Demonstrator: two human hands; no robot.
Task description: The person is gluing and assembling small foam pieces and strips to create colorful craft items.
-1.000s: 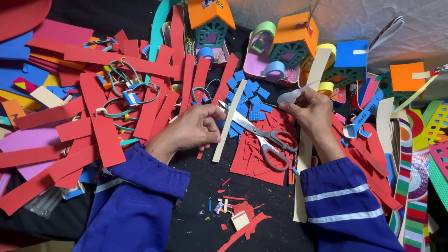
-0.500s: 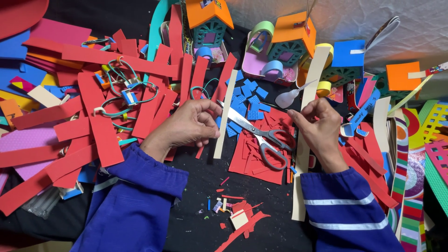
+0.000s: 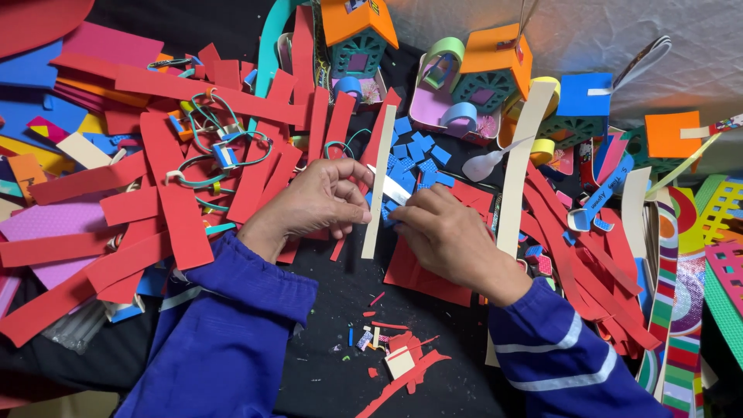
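My left hand [image 3: 317, 203] is curled with thumb and fingertips pinched at the left edge of a long cream foam strip [image 3: 377, 224] that lies upright across the black table. My right hand [image 3: 447, 238] has its fingertips against the same strip, pinching a small blue foam square [image 3: 386, 210]. It covers the scissors, and only the pale blade [image 3: 392, 186] sticks out between the two hands. A red foam sheet [image 3: 422, 275] lies under my right hand. Loose blue squares [image 3: 414, 149] are scattered just beyond the fingers. Both sleeves are blue.
Red foam strips [image 3: 174, 205] pile up at the left with looped teal cords [image 3: 220, 151]. Small foam houses [image 3: 356, 35] and tape rolls [image 3: 458, 116] stand at the back. More cream strips [image 3: 517, 186] and patterned strips [image 3: 672, 294] lie right. Red scraps [image 3: 402, 360] lie near me.
My right hand has moved left from the far side of the scissors and now lies over them. My left hand's fingers have closed in on the cream strip. The view has shifted slightly.
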